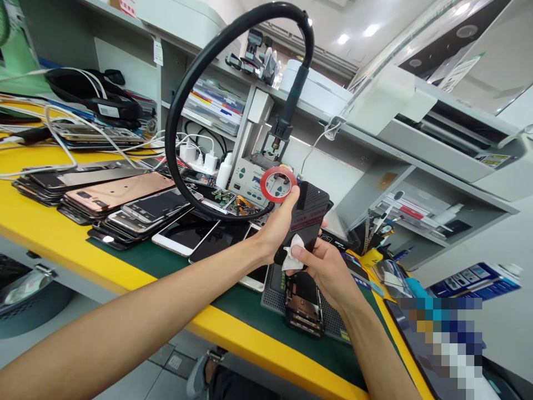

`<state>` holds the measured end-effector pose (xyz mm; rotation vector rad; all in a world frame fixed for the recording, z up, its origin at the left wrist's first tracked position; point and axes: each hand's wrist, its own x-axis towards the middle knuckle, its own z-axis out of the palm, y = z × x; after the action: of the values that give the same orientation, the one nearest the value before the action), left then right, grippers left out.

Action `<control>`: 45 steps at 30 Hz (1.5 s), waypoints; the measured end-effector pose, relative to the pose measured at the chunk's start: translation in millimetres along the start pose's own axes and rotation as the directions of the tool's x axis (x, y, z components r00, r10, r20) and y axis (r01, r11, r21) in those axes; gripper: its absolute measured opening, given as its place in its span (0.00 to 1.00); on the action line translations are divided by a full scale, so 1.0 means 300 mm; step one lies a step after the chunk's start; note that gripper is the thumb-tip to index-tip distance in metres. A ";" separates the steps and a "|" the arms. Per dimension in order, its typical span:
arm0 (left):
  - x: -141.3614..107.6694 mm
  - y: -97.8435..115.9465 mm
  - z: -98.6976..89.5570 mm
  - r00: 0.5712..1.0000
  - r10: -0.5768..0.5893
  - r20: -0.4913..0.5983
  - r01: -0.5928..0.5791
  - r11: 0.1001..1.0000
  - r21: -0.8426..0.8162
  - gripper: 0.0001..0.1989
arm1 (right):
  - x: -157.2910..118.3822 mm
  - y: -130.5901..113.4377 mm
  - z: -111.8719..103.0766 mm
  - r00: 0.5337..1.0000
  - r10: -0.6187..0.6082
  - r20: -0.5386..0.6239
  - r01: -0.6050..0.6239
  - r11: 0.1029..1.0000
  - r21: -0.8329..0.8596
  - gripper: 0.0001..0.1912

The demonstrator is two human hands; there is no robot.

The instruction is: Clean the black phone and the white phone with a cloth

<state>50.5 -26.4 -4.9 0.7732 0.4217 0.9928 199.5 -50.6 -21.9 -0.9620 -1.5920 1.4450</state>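
The yellow-edged bench (25, 216) has a green mat (145, 256) on it, and above that there's a dark phone (306, 236) (or maybe just a screen, can't tell). Left hand (278, 228) is clamped on its left edge, right hand (327, 264) gripping the opposite edge. A red tape ring (267, 191) shows beside the left thumb tip; the right thumb's pinning a white wipe (291, 261) low on the phone's face.

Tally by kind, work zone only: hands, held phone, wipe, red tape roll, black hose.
Hands: 2 (left hand, right hand)
Held phone: 1
Wipe: 1
Red tape roll: 1
Black hose: 1
Total: 6
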 end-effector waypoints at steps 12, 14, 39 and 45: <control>0.035 -0.024 -0.026 0.993 0.110 0.046 -0.106 0.992 -0.075 0.35 | -0.019 -0.021 -0.005 0.994 0.008 0.108 -0.007 1.000 -0.007 0.14; 0.039 -0.024 -0.029 0.991 0.118 0.067 -0.112 0.990 -0.091 0.34 | -0.024 -0.027 -0.010 0.991 0.009 0.134 -0.009 1.000 -0.002 0.15; 0.014 -0.025 -0.001 0.984 0.153 -0.096 -0.148 0.987 0.053 0.34 | 0.011 0.021 0.034 0.995 -0.008 -0.101 -0.003 0.994 -0.107 0.24; 0.024 -0.033 -0.015 0.975 0.209 -0.072 -0.206 0.977 0.045 0.34 | 0.007 0.014 0.036 0.995 -0.023 -0.097 0.005 0.983 -0.182 0.24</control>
<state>57.0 -21.6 -15.3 0.8273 0.4322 1.2158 188.9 -52.9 -26.7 -1.1073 -1.6748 1.2387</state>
